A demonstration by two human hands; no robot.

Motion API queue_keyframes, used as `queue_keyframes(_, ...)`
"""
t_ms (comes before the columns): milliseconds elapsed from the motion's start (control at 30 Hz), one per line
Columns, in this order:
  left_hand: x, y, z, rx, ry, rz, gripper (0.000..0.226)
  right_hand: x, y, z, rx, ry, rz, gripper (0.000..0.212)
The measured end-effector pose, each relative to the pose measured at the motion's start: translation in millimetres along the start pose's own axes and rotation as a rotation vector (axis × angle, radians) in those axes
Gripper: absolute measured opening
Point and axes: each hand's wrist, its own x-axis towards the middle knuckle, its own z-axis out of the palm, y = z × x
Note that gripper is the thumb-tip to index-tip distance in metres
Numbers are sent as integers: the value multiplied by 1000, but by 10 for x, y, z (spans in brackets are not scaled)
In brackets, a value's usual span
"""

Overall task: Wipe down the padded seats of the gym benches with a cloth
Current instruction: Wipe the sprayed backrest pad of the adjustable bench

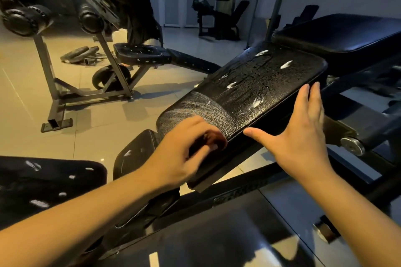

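The black padded seat (260, 84) of a gym bench slopes across the middle, wet and dotted with white foam. Its near end shows a grey wiped streak. My left hand (184, 151) is blurred at that near end, fingers curled round a dark brownish cloth (216, 137) pressed on the pad. My right hand (303, 132) lies flat with straight fingers against the pad's right edge and holds nothing. A second black pad (347, 34) of the same bench lies beyond it at the right.
Another foam-spotted pad (43, 184) is at the lower left and a small pad (134, 154) just below my left hand. Further back stand a bench (141, 53), a roller machine (26, 19) and weight plates (80, 54) on the tiled floor. A dark steel frame (238, 182) crosses below.
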Motion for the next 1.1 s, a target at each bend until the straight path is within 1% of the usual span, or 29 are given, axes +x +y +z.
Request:
queue_keyframes(33, 0, -95, -2, 29, 34, -20, 25, 1, -4, -4, -1, -4, 1, 144)
queue_keyframes(67, -17, -278, -20, 50, 100, -85, 22, 0, -7, -5, -2, -10, 0, 144)
queue_keyframes(133, -72, -701, -132, 92, 213, -327, 12, -3, -5, -12, -3, -9, 2, 144)
queue_keyframes(167, -112, -865, -194, 115, 244, -451, 9, -7, -10, -16, -4, -8, 3, 144)
queue_keyframes(200, -132, -935, -228, 128, 259, -534, 8, -11, -13, -16, -3, -8, 3, 144)
queue_keyframes(233, -122, -917, -225, 126, 251, -547, 9, -12, -12, -13, -1, -8, 2, 144)
queue_keyframes(267, -78, -802, -202, 98, 227, -491, 13, -8, -10, -12, -2, -8, 1, 144)
queue_keyframes(367, 104, -312, -84, 5, 70, -158, 19, -2, 11, 1, -15, -3, -2, 143)
queue_keyframes(400, 161, -232, -62, 34, 31, -74, 20, 0, 22, 8, -17, 1, -4, 143)
queue_keyframes(433, 207, -271, -49, 68, 37, -48, 20, 5, 28, 12, -17, 4, -6, 143)
queue_keyframes(467, 236, -390, -55, 80, 80, -102, 19, 8, 29, 12, -18, 4, -6, 143)
queue_keyframes(533, 255, -762, -136, 92, 216, -385, 17, 12, 31, 10, -18, 1, -2, 144)
queue_keyframes(567, 236, -924, -189, 108, 254, -529, 14, 10, 30, 11, -19, 1, 1, 145)
queue_keyframes(600, 216, -989, -212, 122, 270, -626, 12, 6, 26, 10, -21, -1, 3, 145)
queue_keyframes(633, 229, -975, -186, 139, 272, -651, 13, 6, 26, 10, -20, -1, 4, 146)
queue_keyframes(667, 279, -862, -141, 143, 257, -608, 14, 11, 24, 12, -19, 1, 7, 146)
queue_keyframes(700, 350, -694, -76, 119, 238, -516, 14, 13, 21, 14, -19, 1, 10, 146)
queue_keyframes(800, 547, -112, 77, 71, 140, -155, 17, 9, 22, 24, -28, -2, 15, 145)
queue_keyframes(833, 592, -61, 96, 79, 125, -91, 19, 14, 26, 25, -31, -4, 13, 145)
queue_keyframes(867, 627, -112, 95, 84, 137, -78, 20, 14, 29, 21, -32, -7, 10, 145)
queue_keyframes(900, 647, -259, 80, 81, 176, -133, 20, 12, 34, 17, -31, -8, 6, 145)
queue_keyframes(1000, 621, -789, -86, 133, 291, -505, 19, -1, 49, 14, -23, 0, -6, 144)
queue_keyframes(1033, 609, -869, -114, 167, 303, -579, 19, -2, 45, 18, -22, 1, -8, 144)
queue_keyframes(1067, 622, -865, -102, 187, 297, -588, 19, -1, 46, 22, -19, 2, -9, 144)
queue_keyframes(1100, 663, -759, -69, 172, 280, -533, 18, 5, 46, 28, -18, 3, -6, 144)
